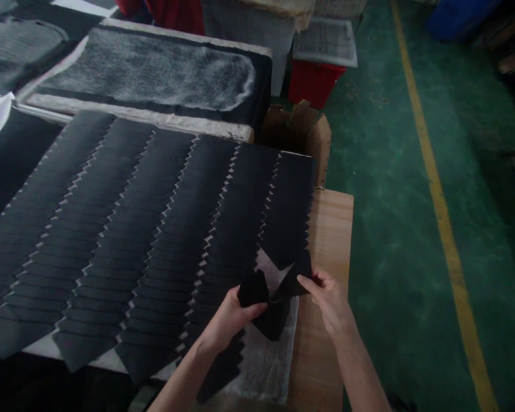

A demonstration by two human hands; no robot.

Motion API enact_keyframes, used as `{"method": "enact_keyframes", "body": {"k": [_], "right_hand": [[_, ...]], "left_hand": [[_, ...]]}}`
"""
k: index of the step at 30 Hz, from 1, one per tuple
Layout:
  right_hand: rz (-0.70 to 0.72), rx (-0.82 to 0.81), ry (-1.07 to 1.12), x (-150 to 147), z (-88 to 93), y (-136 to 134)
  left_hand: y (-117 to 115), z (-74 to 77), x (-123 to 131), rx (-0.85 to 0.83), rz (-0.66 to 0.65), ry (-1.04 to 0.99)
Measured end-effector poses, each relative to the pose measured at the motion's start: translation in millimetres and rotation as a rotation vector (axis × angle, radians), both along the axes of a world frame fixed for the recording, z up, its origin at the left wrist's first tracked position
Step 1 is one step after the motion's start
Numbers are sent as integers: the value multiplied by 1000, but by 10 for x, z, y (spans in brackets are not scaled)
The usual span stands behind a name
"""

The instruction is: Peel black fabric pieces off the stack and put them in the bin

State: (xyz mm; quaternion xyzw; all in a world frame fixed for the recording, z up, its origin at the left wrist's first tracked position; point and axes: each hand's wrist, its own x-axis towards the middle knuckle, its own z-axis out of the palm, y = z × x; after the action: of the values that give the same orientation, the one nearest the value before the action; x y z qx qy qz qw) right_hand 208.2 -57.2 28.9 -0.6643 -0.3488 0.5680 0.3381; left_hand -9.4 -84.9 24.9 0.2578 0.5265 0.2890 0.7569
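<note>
Dark, pointed flat pieces, fabric-like, lie overlapped in long zigzag-edged rows (pixel 175 217) on the table. My left hand (pixel 234 317) is closed with its thumb on top of a few black pieces (pixel 254 289), near the lower end of the rightmost row. My right hand (pixel 326 294) pinches a dark piece (pixel 298 274) between thumb and fingers at that same row's end. Between the hands, a pale patch of the table covering shows. Another black point hangs below my left hand; whether it belongs to the held pieces, I cannot tell.
A plywood board (pixel 328 246) edges the table on the right. Behind stand an open cardboard box (pixel 321 140), a red bin (pixel 313 83) with a grey lid, and a second table with a whitish-dusted dark sheet (pixel 154 68). A yellow line (pixel 429 166) crosses the green floor.
</note>
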Motion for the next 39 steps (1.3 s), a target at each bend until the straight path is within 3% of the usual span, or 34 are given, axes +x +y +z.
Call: {"method": "enact_keyframes", "body": {"k": [2,9,17,24,30,39], "right_hand": [[-127,-69,110,-35,-68,-3],[-148,-108,219,-321,-163,13],[-247,-86,374,-391,-204,20],[-270,-69,221,-525,-310,-37],[-292,-52,78,-518,-301,-64],[-288,-82,113,-493,-297,-75]], "left_hand": [[-32,12,-76,-32,-41,-29],[-67,16,-133,-55,-113,-42],[33,26,-63,-8,-133,-55],[82,-16,-88,-12,-109,-58],[129,-26,-70,3,-33,-73],[168,-41,-6,-9,21,-104]]}}
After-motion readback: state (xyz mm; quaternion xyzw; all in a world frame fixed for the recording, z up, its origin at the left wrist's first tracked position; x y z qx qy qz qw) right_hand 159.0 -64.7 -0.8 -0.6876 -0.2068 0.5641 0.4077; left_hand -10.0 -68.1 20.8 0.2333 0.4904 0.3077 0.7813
